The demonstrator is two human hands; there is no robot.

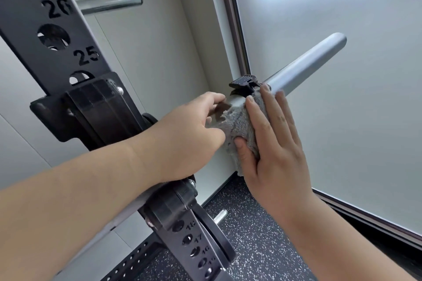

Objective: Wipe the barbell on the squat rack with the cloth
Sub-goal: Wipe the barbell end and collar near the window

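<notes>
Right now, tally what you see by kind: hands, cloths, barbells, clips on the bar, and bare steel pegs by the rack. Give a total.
Hands: 2, left hand, right hand
Cloth: 1
Barbell: 1
Clip: 1
Pegs: 2, upper peg, lower peg
Total: 7
</notes>
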